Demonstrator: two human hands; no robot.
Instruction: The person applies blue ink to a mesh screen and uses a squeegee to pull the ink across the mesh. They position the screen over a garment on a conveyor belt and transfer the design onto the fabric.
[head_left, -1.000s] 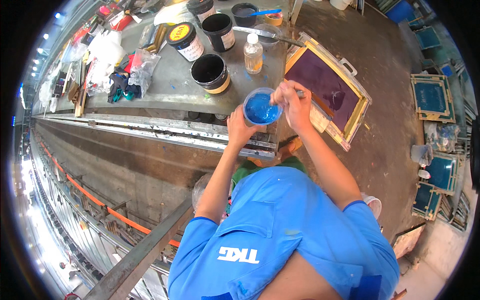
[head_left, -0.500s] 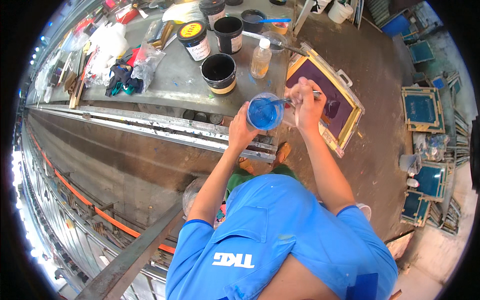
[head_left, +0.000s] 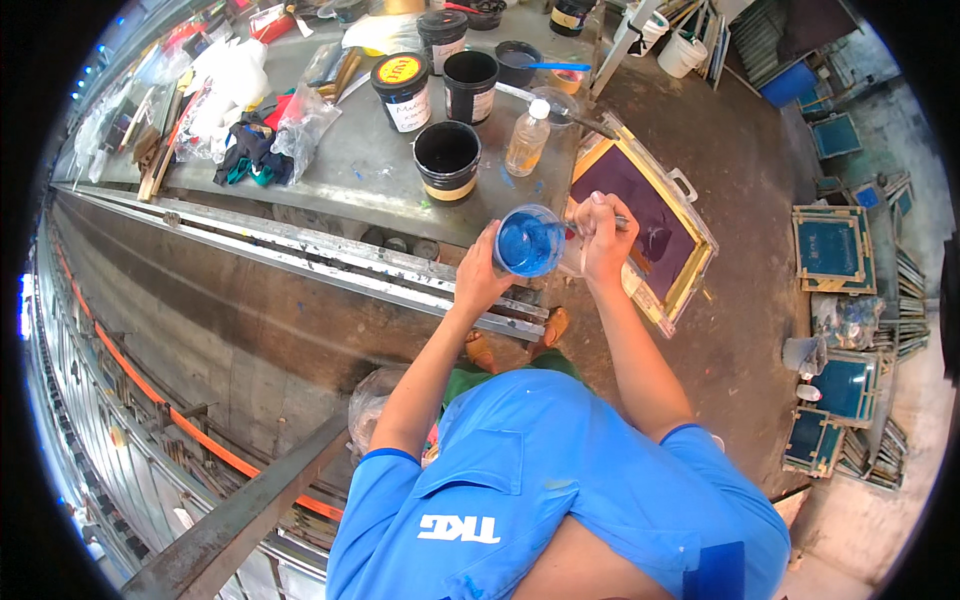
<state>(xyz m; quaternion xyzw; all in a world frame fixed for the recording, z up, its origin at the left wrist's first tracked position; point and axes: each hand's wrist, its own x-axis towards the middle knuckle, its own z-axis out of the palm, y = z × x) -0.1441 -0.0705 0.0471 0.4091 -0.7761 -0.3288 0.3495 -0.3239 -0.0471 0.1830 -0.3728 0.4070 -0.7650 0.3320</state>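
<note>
My left hand (head_left: 480, 272) is wrapped round the side of a clear plastic cup (head_left: 531, 242) with bright blue ink or paint in it. The cup is held in the air just off the table's near corner, its mouth facing up toward me. Right beside it, my right hand (head_left: 604, 240) has its fingers closed on a thin metal-looking stirring tool (head_left: 623, 223). Only a short end of that tool shows past the fingers; its other end, toward the cup, is hard to make out.
On the grey table (head_left: 350, 190) stand an open black tub (head_left: 447, 165), more black tubs and a clear bottle (head_left: 527, 140). Rags and plastic bags (head_left: 222, 85) lie at the left. A framed screen (head_left: 625, 190) stands beyond my right hand; other frames (head_left: 832, 247) line the right wall.
The tool's shaft showed across the cup's rim half a second ago and is now mostly hidden. My right hand has turned and dropped slightly. The whole view has shifted a little.
</note>
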